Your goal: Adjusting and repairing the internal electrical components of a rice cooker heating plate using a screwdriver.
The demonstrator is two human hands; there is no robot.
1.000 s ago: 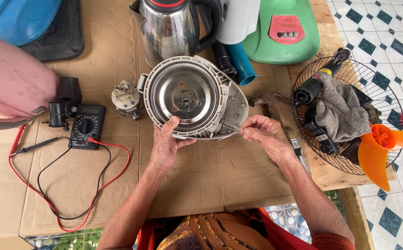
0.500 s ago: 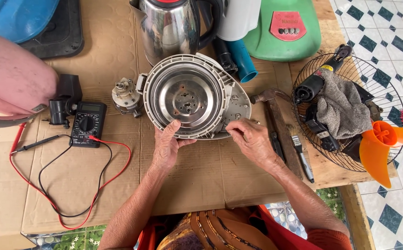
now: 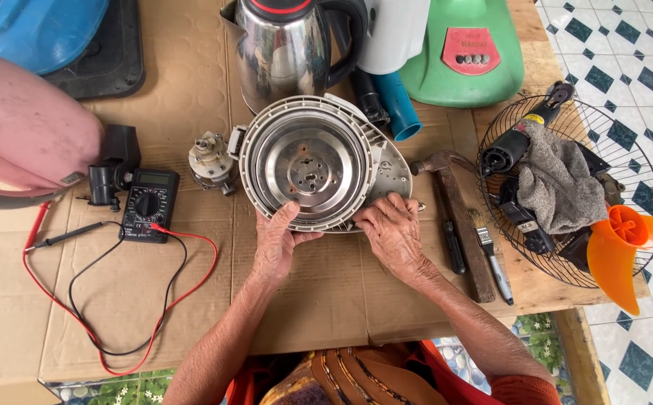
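The scene is evenly lit by soft, bright daylight; only faint, short shadows are cast beneath things on the bench [image 3: 154,315]. Bright reflections are seen on the steel kettle [image 3: 281,52] and a dull sheen on the round metal plate [image 3: 307,161]. Focus is kept sharp throughout, without motion blur. Slight wide-angle bending is noticed towards the edges.

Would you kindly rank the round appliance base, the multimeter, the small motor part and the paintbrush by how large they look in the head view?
Largest to smallest:
1. Round appliance base, held by both hands.
2. Multimeter.
3. Paintbrush and small motor part: similar in apparent size, one long and thin, one compact, so unranked.
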